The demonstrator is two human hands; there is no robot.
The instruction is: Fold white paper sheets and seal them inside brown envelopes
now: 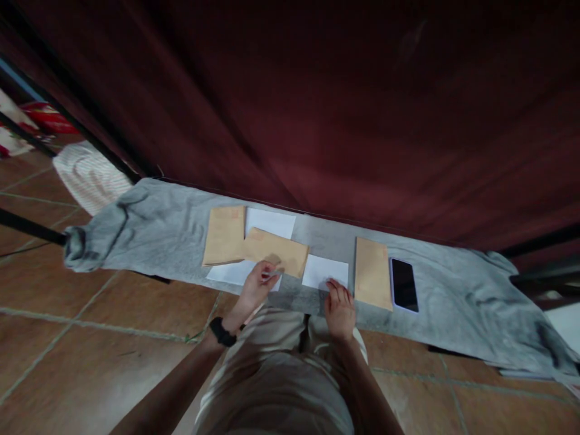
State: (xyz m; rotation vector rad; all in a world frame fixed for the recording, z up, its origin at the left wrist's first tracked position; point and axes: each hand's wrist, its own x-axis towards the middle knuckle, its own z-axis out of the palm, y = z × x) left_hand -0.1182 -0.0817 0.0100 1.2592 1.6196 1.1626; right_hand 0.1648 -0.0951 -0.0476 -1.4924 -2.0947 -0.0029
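Left hand (257, 285): fingers pinched narrow on the near edge of the tilted brown envelope (275, 252), which lies at its 12 o'clock over white papers (270, 222). Right hand (339, 308): flat and holding nothing, fingertips on the small white sheet (325, 270) at its 12 o'clock. Phone (403, 284) sits at 3 o'clock on the grey cloth (158, 235). Step, as judged: pairing sheet with envelope. Lifting the sheet would call for a fingertip pinch.

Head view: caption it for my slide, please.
Left hand at a tilted brown envelope, right hand touching a white sheet, on a grey cloth.
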